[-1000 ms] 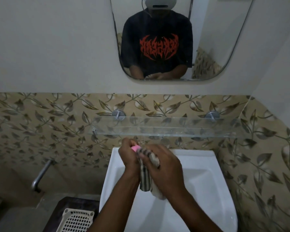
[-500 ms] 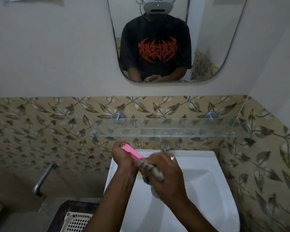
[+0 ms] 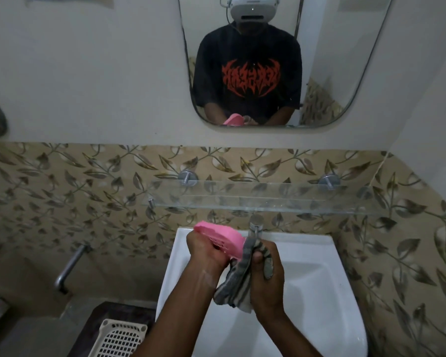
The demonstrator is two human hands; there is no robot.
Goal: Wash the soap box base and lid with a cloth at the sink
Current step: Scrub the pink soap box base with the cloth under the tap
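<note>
A pink slotted soap box piece (image 3: 223,238) is held tilted over the back left of the white sink (image 3: 317,287) by my left hand (image 3: 207,251). I cannot tell whether it is the base or the lid. My right hand (image 3: 265,276) is closed around a grey striped cloth (image 3: 236,284), which touches the right edge of the pink piece and hangs down below both hands. The other part of the soap box is not visible.
A chrome tap (image 3: 255,224) stands at the sink's back rim, just behind the hands. A glass shelf (image 3: 268,198) juts out above it. A mirror (image 3: 265,60) hangs higher. A cream perforated basket (image 3: 119,340) sits low left beside a wall pipe (image 3: 70,266).
The pink piece has turned from edge-on to showing its slotted face and rose slightly. My right hand slid rightward off it with the cloth.
</note>
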